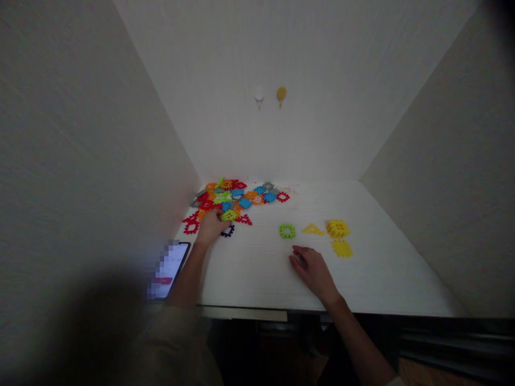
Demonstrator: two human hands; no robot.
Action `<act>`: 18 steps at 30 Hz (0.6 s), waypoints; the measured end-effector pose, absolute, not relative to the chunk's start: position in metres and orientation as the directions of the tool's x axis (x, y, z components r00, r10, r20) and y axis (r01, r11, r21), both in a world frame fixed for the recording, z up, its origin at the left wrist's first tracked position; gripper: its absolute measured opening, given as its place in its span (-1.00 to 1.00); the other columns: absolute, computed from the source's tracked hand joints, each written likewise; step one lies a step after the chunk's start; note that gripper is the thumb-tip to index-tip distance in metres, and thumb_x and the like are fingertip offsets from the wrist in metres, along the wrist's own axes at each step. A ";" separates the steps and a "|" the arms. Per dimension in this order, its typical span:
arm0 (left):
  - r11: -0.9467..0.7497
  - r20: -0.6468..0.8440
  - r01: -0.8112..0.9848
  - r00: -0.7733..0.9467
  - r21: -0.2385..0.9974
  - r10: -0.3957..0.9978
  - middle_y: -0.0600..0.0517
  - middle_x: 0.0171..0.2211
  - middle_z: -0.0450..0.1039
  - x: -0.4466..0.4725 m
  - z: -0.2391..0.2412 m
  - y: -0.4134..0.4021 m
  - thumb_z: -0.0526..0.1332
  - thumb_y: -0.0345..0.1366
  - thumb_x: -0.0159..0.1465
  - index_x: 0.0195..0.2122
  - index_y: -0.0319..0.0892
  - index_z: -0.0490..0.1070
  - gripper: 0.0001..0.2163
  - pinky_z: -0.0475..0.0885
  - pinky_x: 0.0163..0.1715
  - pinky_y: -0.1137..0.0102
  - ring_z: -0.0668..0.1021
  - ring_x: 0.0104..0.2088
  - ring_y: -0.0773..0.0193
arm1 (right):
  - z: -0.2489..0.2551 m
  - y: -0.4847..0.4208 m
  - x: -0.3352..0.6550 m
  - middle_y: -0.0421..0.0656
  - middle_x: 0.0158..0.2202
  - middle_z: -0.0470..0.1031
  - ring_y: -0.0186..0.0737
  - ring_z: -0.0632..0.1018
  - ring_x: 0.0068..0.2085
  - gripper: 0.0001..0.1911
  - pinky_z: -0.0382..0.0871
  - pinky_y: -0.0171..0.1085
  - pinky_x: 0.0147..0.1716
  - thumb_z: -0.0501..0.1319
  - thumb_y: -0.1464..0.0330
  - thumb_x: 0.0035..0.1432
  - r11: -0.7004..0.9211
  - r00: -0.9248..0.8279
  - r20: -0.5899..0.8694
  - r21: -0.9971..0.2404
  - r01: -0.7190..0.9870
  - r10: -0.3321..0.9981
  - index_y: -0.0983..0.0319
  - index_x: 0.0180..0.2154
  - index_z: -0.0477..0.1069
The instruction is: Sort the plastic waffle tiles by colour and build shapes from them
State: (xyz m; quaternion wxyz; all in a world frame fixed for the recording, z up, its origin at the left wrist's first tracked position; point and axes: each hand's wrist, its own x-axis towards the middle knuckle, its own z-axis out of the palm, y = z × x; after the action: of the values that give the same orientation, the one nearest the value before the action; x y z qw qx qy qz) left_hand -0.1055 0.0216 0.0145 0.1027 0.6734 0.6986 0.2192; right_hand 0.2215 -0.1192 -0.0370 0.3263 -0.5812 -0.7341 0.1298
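My left hand [211, 228] is at the front of a mixed pile of toothed plastic building pieces [245, 203], its fingers closed on a lime-green toothed piece [229, 215]. A dark blue square frame piece [228, 231] lies partly hidden by that hand, with a red triangle piece [243, 220] just beyond. My right hand [314, 268] rests low over the white table, thumb and fingers a little apart, holding nothing. Nearest to it is a green square frame piece [287, 231], lying flat. Right of that sit a yellow triangle piece [313, 229] and a stack of yellow pieces [337, 229].
A single yellow square piece [342, 248] lies in front of the yellow stack. On the left table edge is a lit phone [171, 268], beside my left forearm. Walls enclose the white table [249, 273] on three sides. Two small hooks [280, 94] hang on the back wall.
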 end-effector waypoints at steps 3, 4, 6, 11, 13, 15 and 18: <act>-0.060 0.183 0.862 -0.039 0.504 0.982 -0.08 -0.22 0.51 -0.103 0.024 0.012 0.33 -0.13 -0.02 -0.16 -0.26 0.43 -0.57 0.40 -0.18 0.32 0.53 -0.21 0.13 | -0.036 -0.119 0.221 -0.03 -0.18 0.53 -0.08 0.51 -0.15 -0.65 0.35 -0.11 -0.09 0.10 0.23 0.21 0.284 -0.114 0.315 -0.570 0.771 0.942 0.29 -0.05 0.40; -0.094 0.191 0.840 -0.012 0.534 0.981 -0.08 -0.21 0.51 -0.099 0.026 0.009 0.33 -0.13 -0.02 -0.15 -0.26 0.43 -0.57 0.41 -0.19 0.32 0.53 -0.21 0.14 | -0.036 -0.119 0.221 -0.03 -0.18 0.53 -0.08 0.51 -0.15 -0.65 0.35 -0.11 -0.09 0.10 0.23 0.21 0.282 -0.116 0.310 -0.570 0.772 0.944 0.29 -0.05 0.40; -0.175 0.203 0.782 0.064 0.598 0.977 -0.06 -0.21 0.50 -0.088 0.029 0.002 0.33 -0.13 -0.01 -0.12 -0.25 0.41 -0.55 0.44 -0.22 0.34 0.53 -0.24 0.18 | -0.036 -0.119 0.221 -0.03 -0.17 0.52 -0.08 0.51 -0.14 -0.64 0.35 -0.11 -0.09 0.10 0.23 0.21 0.280 -0.117 0.305 -0.572 0.771 0.945 0.29 -0.04 0.39; -0.360 0.213 0.642 0.298 0.677 0.931 -0.03 -0.23 0.47 -0.046 0.015 -0.006 0.33 -0.18 0.01 -0.13 -0.22 0.40 -0.60 0.45 -0.20 0.34 0.52 -0.26 0.25 | -0.036 -0.118 0.221 -0.04 -0.16 0.52 -0.11 0.50 -0.14 -0.64 0.35 -0.14 -0.09 0.10 0.24 0.20 0.270 -0.104 0.304 -0.580 0.769 0.947 0.29 -0.04 0.39; -0.398 0.200 0.615 0.367 0.681 0.909 -0.03 -0.22 0.46 -0.031 0.006 -0.005 0.35 -0.20 0.00 -0.15 -0.22 0.41 -0.61 0.44 -0.19 0.34 0.51 -0.25 0.25 | -0.035 -0.118 0.221 -0.05 -0.16 0.52 -0.12 0.50 -0.15 -0.65 0.35 -0.15 -0.10 0.10 0.24 0.21 0.265 -0.102 0.296 -0.585 0.766 0.950 0.28 -0.04 0.40; -0.408 0.183 0.609 0.399 0.680 0.899 -0.03 -0.23 0.46 -0.022 -0.001 -0.004 0.35 -0.21 -0.01 -0.15 -0.23 0.41 -0.61 0.44 -0.20 0.34 0.51 -0.25 0.24 | -0.034 -0.118 0.221 -0.05 -0.17 0.52 -0.13 0.50 -0.16 -0.65 0.35 -0.15 -0.10 0.10 0.24 0.21 0.261 -0.102 0.288 -0.592 0.763 0.952 0.28 -0.05 0.40; -0.411 0.167 0.624 0.412 0.665 0.896 -0.04 -0.24 0.45 -0.015 -0.009 0.000 0.35 -0.22 -0.02 -0.14 -0.23 0.41 -0.60 0.44 -0.22 0.33 0.51 -0.26 0.23 | -0.033 -0.118 0.221 -0.06 -0.18 0.53 -0.14 0.51 -0.18 -0.65 0.35 -0.16 -0.11 0.10 0.24 0.21 0.257 -0.100 0.282 -0.602 0.756 0.954 0.27 -0.04 0.40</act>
State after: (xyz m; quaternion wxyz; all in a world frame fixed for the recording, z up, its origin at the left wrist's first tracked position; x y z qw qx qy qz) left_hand -0.0150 -0.0004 -0.0085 0.2615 0.7985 0.4758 0.2601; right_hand 0.2209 -0.1180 -0.0329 0.3205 -0.5894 -0.7252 0.1547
